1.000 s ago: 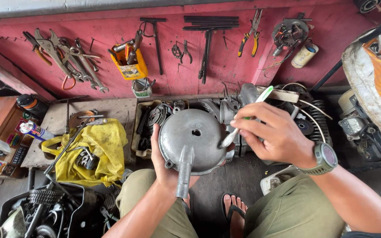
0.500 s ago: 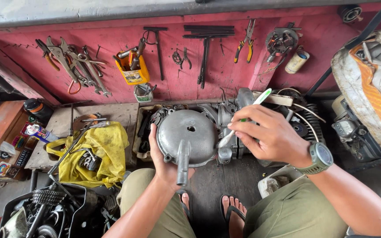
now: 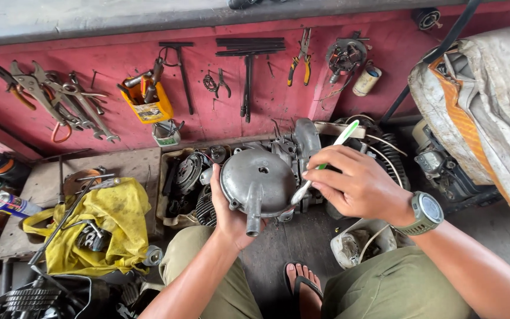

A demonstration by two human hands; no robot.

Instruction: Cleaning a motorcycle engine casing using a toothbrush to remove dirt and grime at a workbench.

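Left hand (image 3: 231, 215) is wrapped from beneath around a round grey metal engine cover (image 3: 257, 183), fingers curled behind its near-left edge, so the cover stands tilted with its domed face toward the camera and its short tube pointing down past the palm. Right hand (image 3: 355, 186), just beside it to the right and wearing a grey wristwatch (image 3: 425, 214), is closed around a toothbrush with a green-and-white handle (image 3: 340, 142); the handle sticks up and away from the knuckles, while the bristle end (partly hidden by the fingers) meets the cover's right edge. Directly behind both hands sits a grimy engine block (image 3: 302, 147), and to the left of the left hand an open tray of dark engine parts (image 3: 187, 177). Further left lies a crumpled yellow cloth (image 3: 110, 221) with small metal pieces on it. Beyond the hands, a red wall (image 3: 225, 115) carries hanging wrenches (image 3: 72, 106), pliers with orange grips (image 3: 299, 62) and a yellow tub of tools (image 3: 149, 97). Below the hands, olive trousers and a sandalled foot (image 3: 302, 283) on the dark floor.
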